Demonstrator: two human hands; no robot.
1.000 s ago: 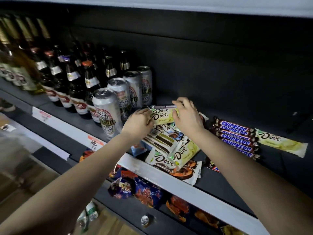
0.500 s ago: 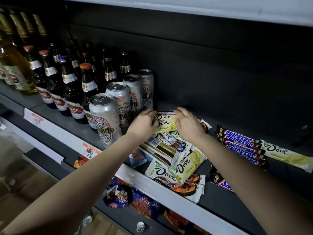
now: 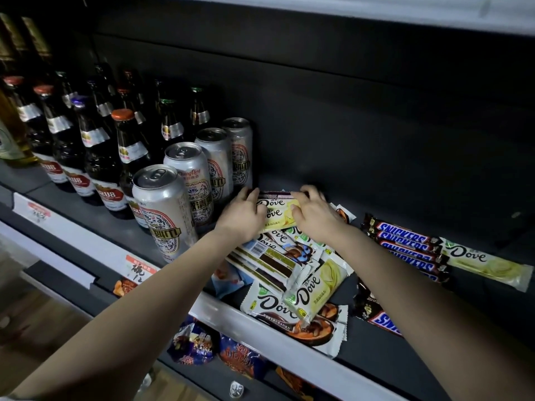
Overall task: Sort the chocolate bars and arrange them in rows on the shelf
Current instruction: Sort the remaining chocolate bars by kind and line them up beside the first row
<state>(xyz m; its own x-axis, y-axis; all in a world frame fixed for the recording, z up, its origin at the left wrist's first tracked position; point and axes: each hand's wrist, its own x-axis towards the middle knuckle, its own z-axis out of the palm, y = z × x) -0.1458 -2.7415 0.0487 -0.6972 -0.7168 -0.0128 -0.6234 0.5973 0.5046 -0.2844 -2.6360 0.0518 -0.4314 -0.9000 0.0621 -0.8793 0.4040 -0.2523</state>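
At shelf [image 3: 390,337] back: left hand [image 3: 241,217], right hand [image 3: 314,214] (arms outstretched) pinch stacked Dove bars [image 3: 278,212] by ends.

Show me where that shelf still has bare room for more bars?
Bare shelf lies behind the Snickers row, up to the back wall. Another strip separates the Dove pile from the Snickers. Crowded: pile beside the cans, under both hands.
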